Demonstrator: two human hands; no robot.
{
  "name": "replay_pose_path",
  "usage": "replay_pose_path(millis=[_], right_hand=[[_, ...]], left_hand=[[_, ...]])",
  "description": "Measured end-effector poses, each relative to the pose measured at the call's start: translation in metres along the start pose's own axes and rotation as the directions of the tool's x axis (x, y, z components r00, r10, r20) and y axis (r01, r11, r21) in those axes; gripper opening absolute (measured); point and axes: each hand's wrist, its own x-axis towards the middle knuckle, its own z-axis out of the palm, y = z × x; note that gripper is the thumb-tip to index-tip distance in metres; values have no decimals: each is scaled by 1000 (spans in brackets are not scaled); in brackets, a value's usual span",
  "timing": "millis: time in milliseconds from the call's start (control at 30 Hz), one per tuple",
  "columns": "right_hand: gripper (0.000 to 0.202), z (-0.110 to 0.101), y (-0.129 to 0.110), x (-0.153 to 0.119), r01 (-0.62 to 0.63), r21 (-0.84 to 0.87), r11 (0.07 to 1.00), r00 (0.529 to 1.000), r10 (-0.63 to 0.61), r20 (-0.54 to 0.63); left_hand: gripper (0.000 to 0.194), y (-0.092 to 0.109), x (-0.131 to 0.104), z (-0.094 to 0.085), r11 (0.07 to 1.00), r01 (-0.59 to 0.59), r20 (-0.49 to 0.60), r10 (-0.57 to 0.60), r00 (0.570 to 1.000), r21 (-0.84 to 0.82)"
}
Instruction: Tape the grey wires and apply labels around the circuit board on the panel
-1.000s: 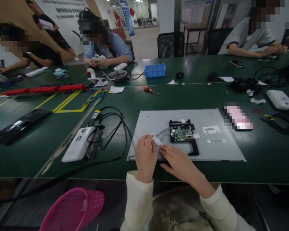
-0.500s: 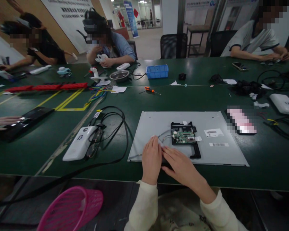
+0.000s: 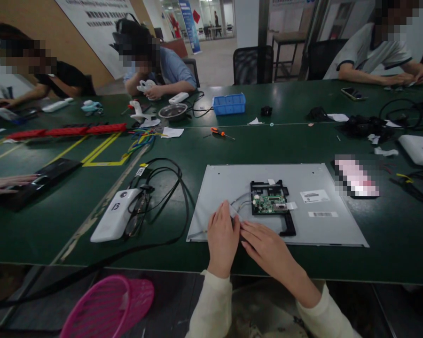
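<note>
A flat grey metal display panel (image 3: 218,188) lies in front of me, with a black plastic frame (image 3: 288,225) and a green circuit board (image 3: 268,203) on it. Thin grey cables (image 3: 240,201) run from the board's left side toward my fingers. My left hand (image 3: 223,241) is closed over them near the panel's front edge, its fingers together and pointing away from me. Against its fingertips, my right hand (image 3: 271,244) reaches in from the right with its fingers bent inward. Something dark shows between its thumb and fingers, mostly hidden.
Left of the panel lie a white power bank (image 3: 114,213) and a loop of black cable (image 3: 179,173). A pink-screened phone (image 3: 357,176) is to the right. Farther back are an orange screwdriver (image 3: 218,133), a blue basket (image 3: 229,104) and a metal bowl (image 3: 172,111). Other people sit around the table.
The view has shifted slightly. My right hand has drawn a little to the right of my left hand, whose fingers stay over the cables.
</note>
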Motion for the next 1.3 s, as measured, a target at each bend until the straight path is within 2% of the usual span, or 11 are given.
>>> replay_pose_path(millis=[267,500,633,733,867,1000,1067,1167,1233,1300], right_hand=[[31,-3,1,0,8,30,1000,996,-5,-90],[29,-8,2,-4,27,79,997,971,-8,-240],[26,-9,2,-5,25,124,992,953,14,-303],[26,-10,2,-6,10,146,989,948,37,-316],[26,-9,3,-6,11,148,989,952,35,-303],[25,-8,5,-6,17,143,990,954,26,-300],[26,-9,5,-6,20,146,989,954,25,-299],[27,-10,4,-5,18,159,987,956,30,-293],[28,-10,3,-5,12,167,986,957,37,-289],[28,-11,1,-5,10,169,986,958,40,-285]], left_hand=[[41,1,1,-3,999,4,2,-4,1000,-40],[28,13,-5,-22,997,-50,-102,44,994,-63],[29,17,-15,-26,989,-136,-7,136,991,-52],[30,16,-17,-24,987,-158,87,157,984,3],[23,15,-11,-26,979,-181,168,164,972,95],[16,12,2,-38,953,-263,219,227,949,152],[19,4,13,-48,947,-271,152,247,957,170],[22,-18,32,-62,962,-190,-64,206,976,197],[25,-33,44,-67,972,-153,-192,186,964,176],[27,-45,53,-67,977,-141,-246,178,953,161]])
